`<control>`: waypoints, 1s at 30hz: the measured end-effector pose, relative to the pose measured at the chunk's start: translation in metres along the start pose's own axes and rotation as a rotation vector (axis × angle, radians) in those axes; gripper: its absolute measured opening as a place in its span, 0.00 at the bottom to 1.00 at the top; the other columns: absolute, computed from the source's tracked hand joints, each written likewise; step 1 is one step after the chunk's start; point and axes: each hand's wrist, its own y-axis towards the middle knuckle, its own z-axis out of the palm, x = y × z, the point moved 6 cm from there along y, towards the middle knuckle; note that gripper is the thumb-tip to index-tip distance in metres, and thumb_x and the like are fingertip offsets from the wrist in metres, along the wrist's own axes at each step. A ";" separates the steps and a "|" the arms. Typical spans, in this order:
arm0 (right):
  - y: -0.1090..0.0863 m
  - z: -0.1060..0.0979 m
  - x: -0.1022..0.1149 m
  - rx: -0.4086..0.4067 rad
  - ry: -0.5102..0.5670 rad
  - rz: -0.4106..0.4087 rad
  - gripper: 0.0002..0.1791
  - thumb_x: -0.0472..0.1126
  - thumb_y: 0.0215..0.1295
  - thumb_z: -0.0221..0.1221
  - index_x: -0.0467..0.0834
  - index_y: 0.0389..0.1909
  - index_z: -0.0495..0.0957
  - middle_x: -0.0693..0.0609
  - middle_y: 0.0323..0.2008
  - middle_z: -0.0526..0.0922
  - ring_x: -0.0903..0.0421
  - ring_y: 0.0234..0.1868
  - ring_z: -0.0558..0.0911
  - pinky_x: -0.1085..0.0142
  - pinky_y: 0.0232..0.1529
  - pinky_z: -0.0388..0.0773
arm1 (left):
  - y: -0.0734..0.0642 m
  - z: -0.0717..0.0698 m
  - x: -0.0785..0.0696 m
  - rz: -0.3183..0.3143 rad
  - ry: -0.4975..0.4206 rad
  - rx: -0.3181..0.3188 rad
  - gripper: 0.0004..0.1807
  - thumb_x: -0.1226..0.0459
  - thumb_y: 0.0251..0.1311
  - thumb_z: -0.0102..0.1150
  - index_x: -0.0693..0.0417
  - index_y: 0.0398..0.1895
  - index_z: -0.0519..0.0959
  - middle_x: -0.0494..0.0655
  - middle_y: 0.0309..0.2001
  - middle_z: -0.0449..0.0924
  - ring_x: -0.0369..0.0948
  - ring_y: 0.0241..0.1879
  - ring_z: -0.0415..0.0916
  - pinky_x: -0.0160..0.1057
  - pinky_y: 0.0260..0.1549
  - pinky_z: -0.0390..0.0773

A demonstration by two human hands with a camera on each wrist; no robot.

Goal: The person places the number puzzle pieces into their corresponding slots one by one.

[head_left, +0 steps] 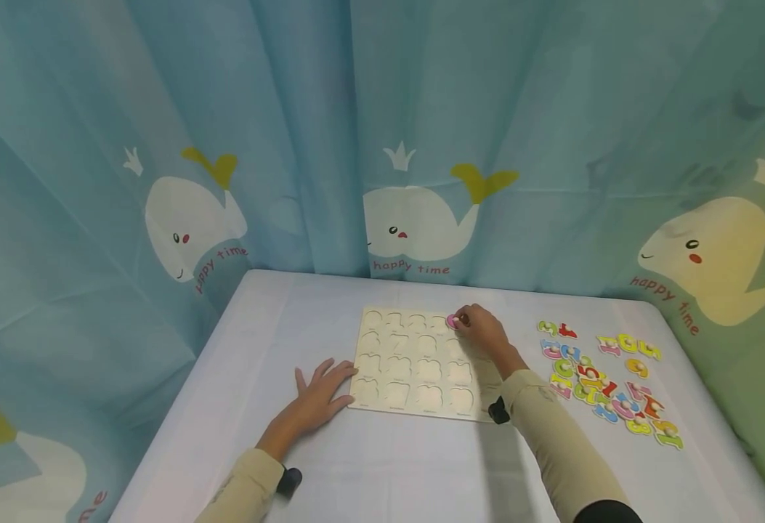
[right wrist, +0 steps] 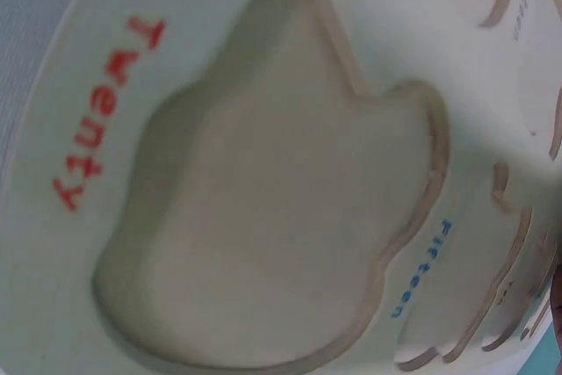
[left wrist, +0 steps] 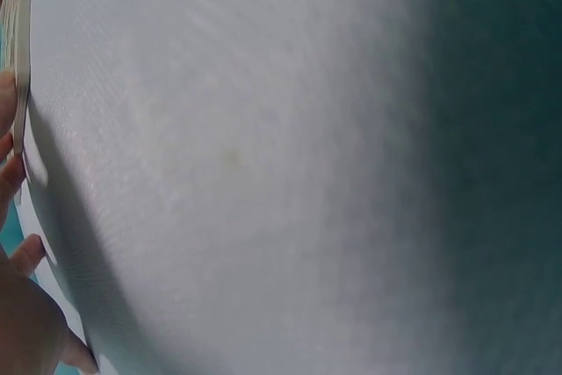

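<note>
Sleeves (head_left: 568, 443) are seen nearest, stretched over a white table (head_left: 382, 465). How is the left hand (head_left: 317, 399) placed?

— With its fingers spread wide and nothing gripped; the left edge of the pale board (head_left: 415, 367) is touched by some of them, perhaps so that sliding is prevented.

— And the board itself?

— It is laid flat, and rows of shaped hollows are cut into it. In the right wrist view, one hollow (right wrist: 272, 199) near an edge is labelled "Twenty".

— Why are the loose number pieces (head_left: 589, 373) heaped to the right, some overlapped?

— Probably so that they are kept off the board yet within reach of the right hand (head_left: 484, 330).

— What is held there?

— A pink piece (head_left: 451, 321), pinched between close-set fingertips near the board's far right corner. Whether it is gripped by a knob, or is seated in a hollow, cannot be told.

— And farthest off?

— A blue curtain (head_left: 304, 181), printed with white whales (head_left: 421, 218), is hung beyond the table.
</note>
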 end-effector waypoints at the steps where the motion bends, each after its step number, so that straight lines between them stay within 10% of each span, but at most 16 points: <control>1: 0.000 0.001 0.001 0.000 0.003 -0.001 0.13 0.41 0.66 0.57 0.37 0.45 0.77 0.46 0.36 0.75 0.50 0.38 0.76 0.53 0.45 0.74 | 0.000 0.000 0.000 0.001 -0.001 0.001 0.25 0.55 0.63 0.56 0.48 0.63 0.69 0.46 0.66 0.63 0.55 0.69 0.47 0.75 0.52 0.29; 30: 0.015 0.027 0.052 0.019 0.036 -0.151 0.10 0.40 0.64 0.58 0.38 0.42 0.79 0.49 0.33 0.75 0.52 0.36 0.76 0.56 0.41 0.75 | 0.000 0.000 0.002 0.005 -0.036 0.013 0.26 0.54 0.63 0.55 0.48 0.64 0.68 0.46 0.67 0.63 0.54 0.69 0.45 0.74 0.53 0.26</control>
